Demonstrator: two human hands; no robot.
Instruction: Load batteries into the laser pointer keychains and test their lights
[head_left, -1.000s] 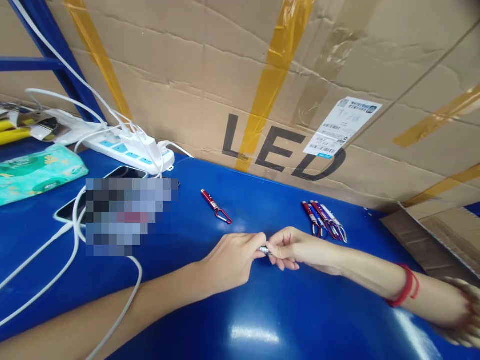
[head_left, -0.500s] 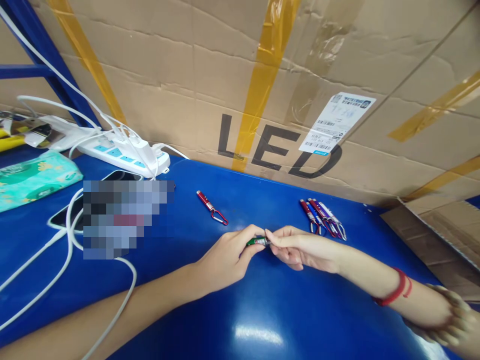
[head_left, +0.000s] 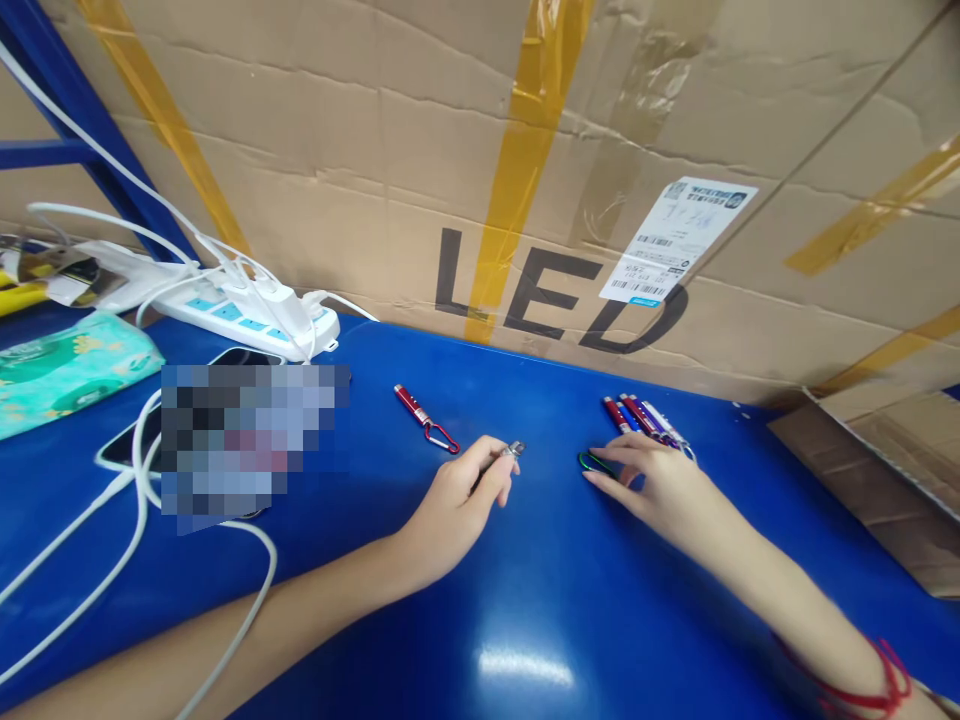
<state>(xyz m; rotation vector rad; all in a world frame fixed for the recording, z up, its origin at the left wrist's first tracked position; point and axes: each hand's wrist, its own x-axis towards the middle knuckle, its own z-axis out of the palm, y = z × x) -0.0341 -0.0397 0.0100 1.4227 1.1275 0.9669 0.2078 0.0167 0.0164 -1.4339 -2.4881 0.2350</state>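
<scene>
My left hand (head_left: 459, 492) rests on the blue table (head_left: 525, 600), its fingers closed round a small keychain flashlight (head_left: 511, 452) whose silver tip sticks out. My right hand (head_left: 651, 482) lies further right with fingers stretched over a green carabiner clip (head_left: 592, 462), touching it beside a bunch of several red and blue keychain flashlights (head_left: 646, 418). One red keychain flashlight with a red clip (head_left: 425, 417) lies alone just beyond my left hand.
A big cardboard box marked LED (head_left: 555, 200) walls off the back of the table. At the left sit a white power strip (head_left: 240, 305) with white cables (head_left: 142, 470), a phone (head_left: 124, 440) and a green tissue pack (head_left: 67, 365). Flattened cardboard (head_left: 877, 470) lies at the right.
My hands were together on one flashlight; now they have parted. The right hand has moved right to the bunch, the left keeps the flashlight.
</scene>
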